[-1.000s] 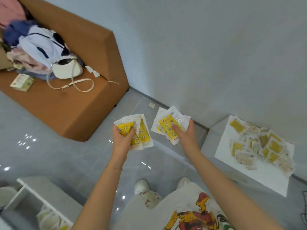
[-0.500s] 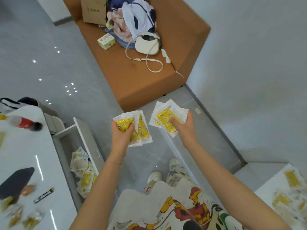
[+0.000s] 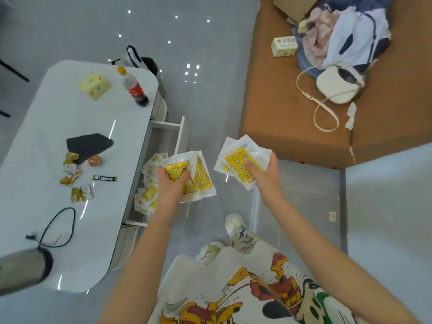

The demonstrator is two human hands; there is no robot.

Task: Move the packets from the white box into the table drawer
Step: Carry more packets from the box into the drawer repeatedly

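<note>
My left hand (image 3: 171,185) grips a fan of white packets with yellow contents (image 3: 198,176), held just above the open table drawer (image 3: 181,129). More of the same packets lie inside the drawer (image 3: 149,181), partly hidden by my hand. My right hand (image 3: 263,175) holds a second bunch of packets (image 3: 243,160) over the floor, to the right of the drawer. The white box is out of view.
The white table (image 3: 70,206) at left carries a cola bottle (image 3: 134,88), a yellow carton (image 3: 95,84), a dark pouch (image 3: 88,146), snack wrappers and a black cable. A brown sofa (image 3: 280,101) with clothes and a white bag (image 3: 336,83) stands at right. My feet are below.
The view has swung left from the white box toward the table. The open drawer now sits right under my left hand. Both hands keep their packets.
</note>
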